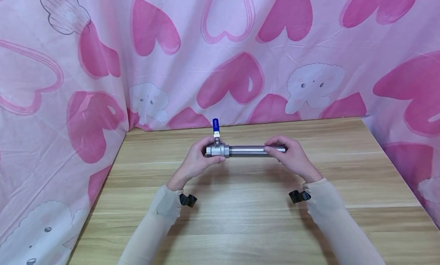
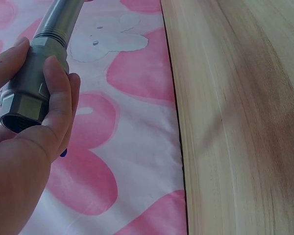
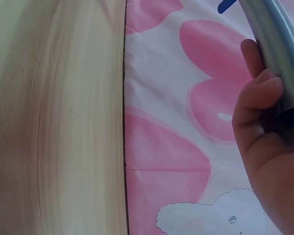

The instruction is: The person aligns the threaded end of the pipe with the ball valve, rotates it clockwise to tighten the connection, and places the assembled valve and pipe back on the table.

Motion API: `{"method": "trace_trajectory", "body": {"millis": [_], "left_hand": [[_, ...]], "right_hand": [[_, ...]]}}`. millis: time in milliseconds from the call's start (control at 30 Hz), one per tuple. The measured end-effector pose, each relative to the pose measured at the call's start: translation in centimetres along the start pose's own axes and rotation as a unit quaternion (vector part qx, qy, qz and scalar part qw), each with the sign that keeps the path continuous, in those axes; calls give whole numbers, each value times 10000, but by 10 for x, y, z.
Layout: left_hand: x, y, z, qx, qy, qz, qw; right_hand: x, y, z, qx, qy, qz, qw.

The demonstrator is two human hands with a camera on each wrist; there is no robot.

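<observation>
Held just above the wooden surface point(image 1: 240, 204), the valve-and-pipe assembly point(image 1: 245, 150) runs 9 to 3 o'clock — left hand point(image 1: 196, 162) curled round the valve body point(image 1: 217, 150), right hand point(image 1: 292, 158) gripping the pipe's far end — blue lever point(image 1: 215, 124) pointing to 12.

Setting: improvised indoor recording corner, most likely in a home; no lab, shop or workshop fittings in view. Desk point(image 1: 240, 219): pale wood-grain laminate top, set into a corner. Backdrop: thin pink cloth point(image 1: 220, 58) printed with large pink hearts and white cartoon sheep, hung loosely behind the desk and along both sides, creased and draping below the desk edge. The walls behind the cloth are hidden.
</observation>
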State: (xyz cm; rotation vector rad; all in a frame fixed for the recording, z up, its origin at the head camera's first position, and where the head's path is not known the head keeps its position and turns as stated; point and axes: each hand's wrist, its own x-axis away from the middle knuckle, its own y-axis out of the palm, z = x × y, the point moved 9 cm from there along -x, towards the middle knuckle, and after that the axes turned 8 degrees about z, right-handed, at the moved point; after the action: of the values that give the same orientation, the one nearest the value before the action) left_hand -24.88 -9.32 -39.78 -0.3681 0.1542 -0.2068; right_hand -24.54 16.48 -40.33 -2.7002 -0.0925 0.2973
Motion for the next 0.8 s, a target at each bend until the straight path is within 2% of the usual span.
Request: {"method": "trace_trajectory", "body": {"millis": [467, 800], "left_hand": [[0, -3, -3, 3, -146, 73, 9999], [-1, -5, -5, 61, -234, 125, 9996]], "right_hand": [[1, 2, -5, -98, 30, -391, 9992], [3, 0, -20, 70, -816, -176, 9965]]}}
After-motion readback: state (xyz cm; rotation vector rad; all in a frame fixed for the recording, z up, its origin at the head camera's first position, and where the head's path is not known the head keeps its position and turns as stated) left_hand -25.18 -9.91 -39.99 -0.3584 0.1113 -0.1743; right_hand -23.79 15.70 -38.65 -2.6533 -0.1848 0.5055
